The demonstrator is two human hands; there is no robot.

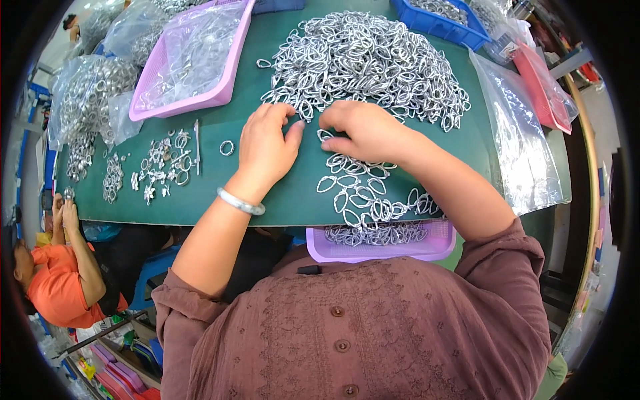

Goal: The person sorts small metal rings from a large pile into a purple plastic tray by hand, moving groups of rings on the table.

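A large heap of silver, leaf-shaped metal rings (360, 60) lies on the green table ahead of my hands. My left hand (267, 143), with a pale bangle (241, 202) on its wrist, is at the heap's near left edge. Its fingers curl forward, thumb apart, and nothing shows in them. To its right, my right hand (367, 130) has index finger and thumb apart, with one ring by the gap between them. The other fingertips of that hand are hidden. Loose rings (360, 193) are scattered from below my right hand to the table's front edge.
A purple basket (381, 253) of rings sits below the front edge, against me. At left are a pink basket (227, 83), small metal pieces (160, 163) and bagged rings (90, 93). A blue tray (460, 32) and clear bag (523, 147) lie right. Another person (67, 283) works at far left.
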